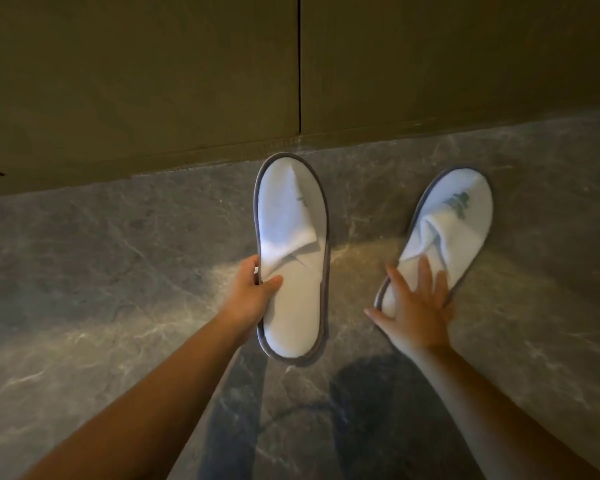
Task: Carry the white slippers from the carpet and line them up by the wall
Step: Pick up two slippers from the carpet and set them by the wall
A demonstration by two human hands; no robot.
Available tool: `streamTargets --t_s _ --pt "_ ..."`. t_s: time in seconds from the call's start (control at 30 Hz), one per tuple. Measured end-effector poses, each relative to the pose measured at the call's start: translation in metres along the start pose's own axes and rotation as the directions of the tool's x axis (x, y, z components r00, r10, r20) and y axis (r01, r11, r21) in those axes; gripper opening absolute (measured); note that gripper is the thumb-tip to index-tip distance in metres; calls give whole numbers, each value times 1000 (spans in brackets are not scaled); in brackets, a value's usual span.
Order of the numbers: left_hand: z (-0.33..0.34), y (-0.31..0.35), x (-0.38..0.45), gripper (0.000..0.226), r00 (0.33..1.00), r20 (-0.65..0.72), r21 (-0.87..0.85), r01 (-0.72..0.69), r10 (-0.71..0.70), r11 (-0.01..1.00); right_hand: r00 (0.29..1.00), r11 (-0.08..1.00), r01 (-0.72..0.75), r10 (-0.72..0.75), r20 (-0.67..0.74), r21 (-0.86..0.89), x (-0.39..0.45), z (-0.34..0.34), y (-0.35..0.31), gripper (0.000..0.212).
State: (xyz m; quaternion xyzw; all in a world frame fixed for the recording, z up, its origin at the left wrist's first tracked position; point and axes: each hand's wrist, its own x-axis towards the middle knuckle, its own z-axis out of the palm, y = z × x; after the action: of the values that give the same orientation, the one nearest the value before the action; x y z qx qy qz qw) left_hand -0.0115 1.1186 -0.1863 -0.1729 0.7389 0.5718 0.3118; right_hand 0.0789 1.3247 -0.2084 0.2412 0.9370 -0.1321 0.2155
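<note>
Wall: a brown panelled wall [136, 81] fills the far part of the scene, with a dark vertical seam [299, 64] near the middle; its base runs slanted, nearer on the left and farther on the right.
Floor: grey marble floor [101, 271] with pale veins, a lighter streak crossing it from near left toward the middle; dark shadows lie on it between the two forearms.
Left hand: the left hand [248, 294] reaches in from the near left and grips the left edge of a slipper, thumb on the insole, fingers curled around the grey rim.
Left slipper: the left slipper [291, 289] is white with a grey rim, toe pointing far, its tip touching or almost touching the wall base; whether its heel rests on the floor or is lifted, I cannot tell. The upper is creased flat with a small green mark on it.
Right hand: the right hand [416, 313] lies flat with fingers spread wide over the heel end of the other slipper, not curled around it.
Right slipper: the right slipper [461, 216] sits on the floor well right of the first, angled with its toe far and to the right, apart from the wall, with a green logo on its folded upper.
</note>
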Motion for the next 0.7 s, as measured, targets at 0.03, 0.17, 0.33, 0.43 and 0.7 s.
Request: streamTargets --t_s 0.03,0.17,0.33,0.43,0.7 --pt "2 1 0 30 1000 12 -3 1 -1 1000 1000 1000 -15 15 4 -4 3 -6 7 81" --pt "9 3 1 30 997 72 -58 4 1 998 986 997 41 -31 -164 58 3 -24 -3 74" --pt "14 5 -3 25 989 149 -138 7 14 990 991 533 -85 -44 128 842 -13 -22 -71 54" --pt "4 3 -1 51 991 117 1 -72 72 997 991 457 -127 14 135 880 -5 -19 -77 48" --pt "-57 -38 8 90 985 51 866 -125 163 484 998 837 -60 70 4 544 26 -10 -65 56"
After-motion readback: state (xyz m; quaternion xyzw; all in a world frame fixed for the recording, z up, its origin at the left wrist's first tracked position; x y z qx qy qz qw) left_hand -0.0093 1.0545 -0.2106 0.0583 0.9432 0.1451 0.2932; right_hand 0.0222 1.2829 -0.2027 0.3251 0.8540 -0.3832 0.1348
